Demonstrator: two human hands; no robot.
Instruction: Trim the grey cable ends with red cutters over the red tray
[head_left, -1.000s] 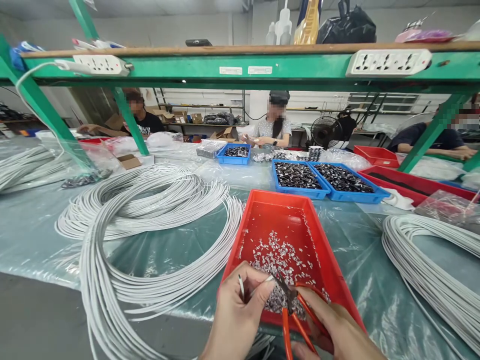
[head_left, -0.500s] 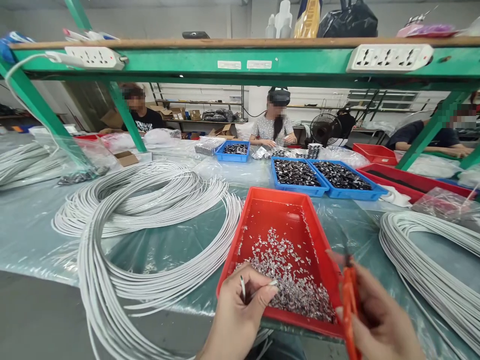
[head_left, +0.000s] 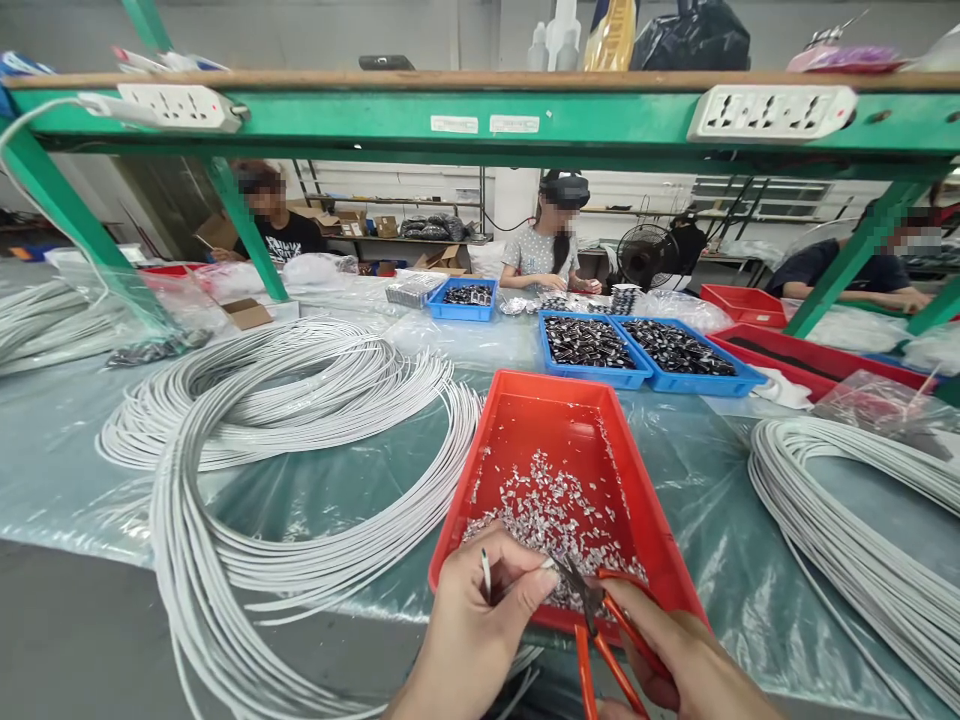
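My left hand [head_left: 472,630] is closed in a pinch on the end of a thin white cable [head_left: 486,573], held over the near edge of a red tray [head_left: 645,470]. My right hand [head_left: 682,665] grips orange-handled pliers [head_left: 600,630], whose dark jaws meet the cable tip by my left thumb. The tray holds a heap of small silvery metal terminals [head_left: 555,510]. A large coil of white cables [head_left: 300,440] lies left of the tray.
Another white cable bundle [head_left: 855,540] lies at the right. Two blue trays [head_left: 637,350] of dark parts stand behind the red tray, with red trays [head_left: 750,305] further right. A green shelf frame [head_left: 480,120] with power strips spans overhead. Three other people sit across the plastic-covered table.
My right hand swung the pliers out to the right of the tray, then brought them back to the cable tip. My left hand stayed almost still.
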